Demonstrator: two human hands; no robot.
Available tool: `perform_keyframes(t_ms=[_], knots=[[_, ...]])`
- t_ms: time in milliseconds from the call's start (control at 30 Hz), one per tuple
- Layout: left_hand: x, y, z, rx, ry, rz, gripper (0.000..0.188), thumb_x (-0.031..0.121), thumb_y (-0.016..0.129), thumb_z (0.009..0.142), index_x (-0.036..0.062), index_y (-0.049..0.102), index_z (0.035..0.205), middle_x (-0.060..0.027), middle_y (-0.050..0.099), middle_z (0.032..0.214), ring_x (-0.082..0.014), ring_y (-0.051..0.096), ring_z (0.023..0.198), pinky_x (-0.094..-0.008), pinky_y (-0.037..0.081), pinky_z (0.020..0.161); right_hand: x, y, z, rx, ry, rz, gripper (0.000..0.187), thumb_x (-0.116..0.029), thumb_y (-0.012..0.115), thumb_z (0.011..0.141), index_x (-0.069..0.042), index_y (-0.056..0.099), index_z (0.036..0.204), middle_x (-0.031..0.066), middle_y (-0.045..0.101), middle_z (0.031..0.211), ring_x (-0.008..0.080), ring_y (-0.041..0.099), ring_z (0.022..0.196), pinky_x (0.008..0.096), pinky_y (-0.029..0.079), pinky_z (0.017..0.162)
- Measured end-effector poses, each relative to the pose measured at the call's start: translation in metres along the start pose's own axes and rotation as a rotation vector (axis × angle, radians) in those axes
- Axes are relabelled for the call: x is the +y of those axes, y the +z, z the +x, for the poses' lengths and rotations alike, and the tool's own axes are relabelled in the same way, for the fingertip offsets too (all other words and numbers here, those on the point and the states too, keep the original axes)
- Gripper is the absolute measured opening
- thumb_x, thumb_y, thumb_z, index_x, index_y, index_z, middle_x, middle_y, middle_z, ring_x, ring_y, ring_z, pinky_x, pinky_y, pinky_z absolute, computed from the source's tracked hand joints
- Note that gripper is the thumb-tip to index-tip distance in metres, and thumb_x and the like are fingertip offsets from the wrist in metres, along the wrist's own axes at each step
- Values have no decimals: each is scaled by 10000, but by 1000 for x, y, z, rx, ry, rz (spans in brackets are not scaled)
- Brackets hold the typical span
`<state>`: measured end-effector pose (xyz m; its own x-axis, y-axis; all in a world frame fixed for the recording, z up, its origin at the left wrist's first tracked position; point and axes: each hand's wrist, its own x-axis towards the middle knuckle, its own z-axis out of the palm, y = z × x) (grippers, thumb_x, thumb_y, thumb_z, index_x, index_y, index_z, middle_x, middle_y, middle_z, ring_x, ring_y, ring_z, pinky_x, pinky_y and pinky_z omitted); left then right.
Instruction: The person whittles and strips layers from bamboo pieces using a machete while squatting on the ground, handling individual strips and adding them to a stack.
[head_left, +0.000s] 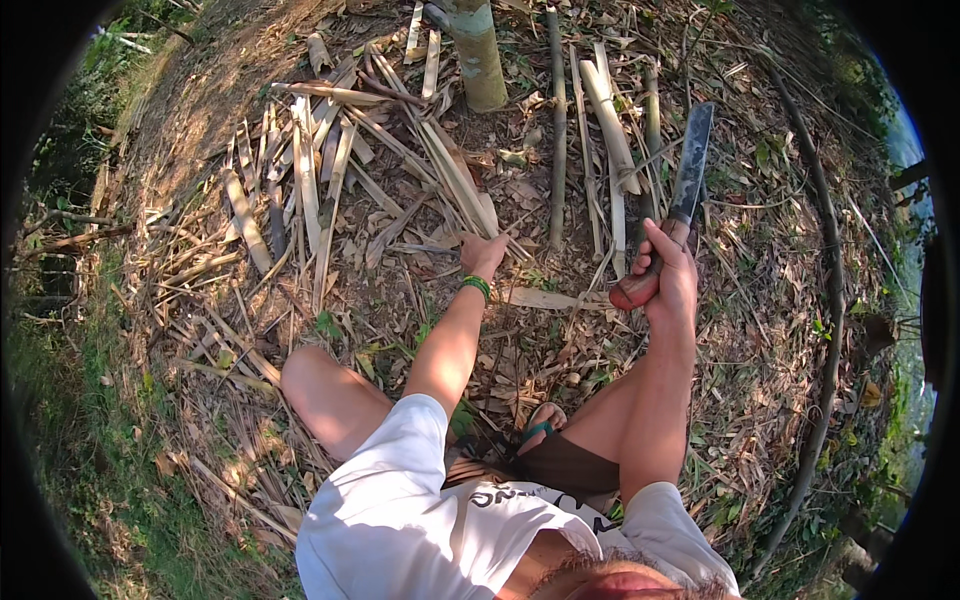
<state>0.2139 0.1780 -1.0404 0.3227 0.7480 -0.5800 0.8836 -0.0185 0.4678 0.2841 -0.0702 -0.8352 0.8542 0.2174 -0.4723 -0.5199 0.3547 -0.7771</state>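
My right hand is wrapped round the wooden handle of a machete. Its dark, broad blade points up and away from me. Straight ahead, my left hand, below a green bracelet, is closed at the near end of a pale split bamboo strip. My fingers partly hide that end. The strip lies slanting away to the left among other split pieces. A flat pale piece rests on the leaves between my two hands.
A loose pile of split pieces spreads at the left. Several poles lie lengthwise ahead, right of a tree trunk. A long dark branch curves along the right side. Dry leaves cover the ground, and my sandalled foot is close by.
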Motion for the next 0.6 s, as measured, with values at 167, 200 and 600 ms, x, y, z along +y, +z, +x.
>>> perform_keyframes(t_ms=[167, 200, 600], knots=[[-64, -40, -20, -40, 139, -192, 927, 301, 713, 768, -64, 237, 1475, -255, 634, 1141, -319, 672, 952, -393, 544, 829, 9, 5, 6, -59, 35, -4, 220, -128, 731, 880, -86, 544, 989, 0, 567, 727, 79, 515, 574, 226, 443, 519], [-68, -49, -31, -95, 163, -264, 903, 285, 703, 770, -65, 248, 1468, -245, 635, 1125, -300, 678, 911, -381, 545, 798, 9, 3, 7, -61, 33, -9, 213, -127, 726, 883, -89, 543, 985, 0, 566, 727, 80, 516, 576, 228, 443, 520], [-81, -96, -51, -861, 147, -1391, 635, 632, 410, 963, 89, 544, 1264, -142, 676, 1020, -284, 675, 900, -401, 540, 754, 20, 15, 18, -97, 53, 6, 222, -141, 722, 883, -97, 534, 991, 5, 576, 732, 77, 520, 582, 233, 445, 527]])
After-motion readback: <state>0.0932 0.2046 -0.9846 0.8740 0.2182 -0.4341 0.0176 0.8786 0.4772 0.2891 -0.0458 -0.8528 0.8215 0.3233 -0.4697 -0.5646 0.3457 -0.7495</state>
